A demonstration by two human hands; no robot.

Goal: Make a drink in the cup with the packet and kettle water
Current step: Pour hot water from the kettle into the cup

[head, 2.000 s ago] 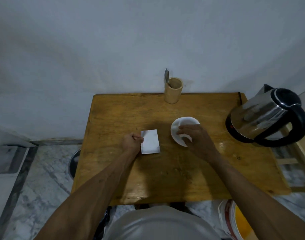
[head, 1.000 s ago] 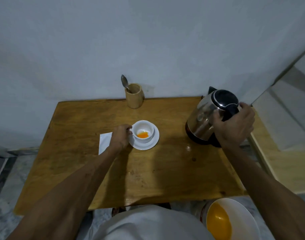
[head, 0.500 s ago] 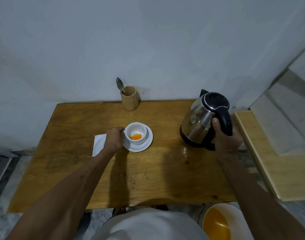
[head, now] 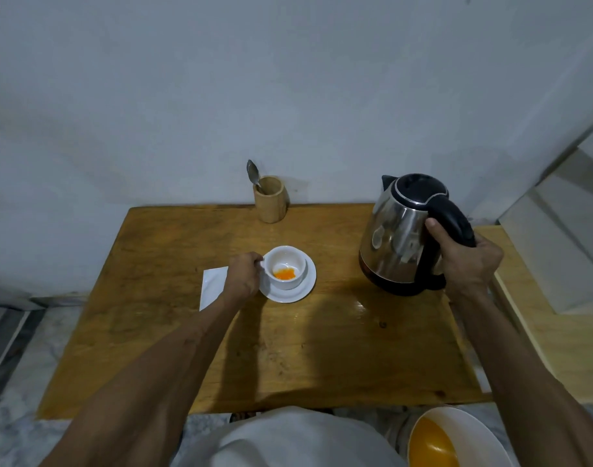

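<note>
A white cup (head: 286, 265) with orange powder at its bottom stands on a white saucer (head: 307, 285) in the middle of the wooden table (head: 288, 348). My left hand (head: 243, 274) grips the cup at its left side. A white packet (head: 212, 288) lies flat on the table just left of that hand, partly under my forearm. A steel kettle (head: 398, 237) with a black lid and black handle stands on the table to the right. My right hand (head: 468, 261) is wrapped around its handle.
A wooden holder (head: 271, 200) with a spoon (head: 253, 172) in it stands at the table's back edge against the wall. A white bucket with an orange inside (head: 456, 439) sits on the floor at the lower right. A pale wooden ledge (head: 557, 338) adjoins the table's right side.
My left hand left the packet and took hold of the cup. My right hand moved from the cup to the kettle and closed around its handle. The view shifted right.
</note>
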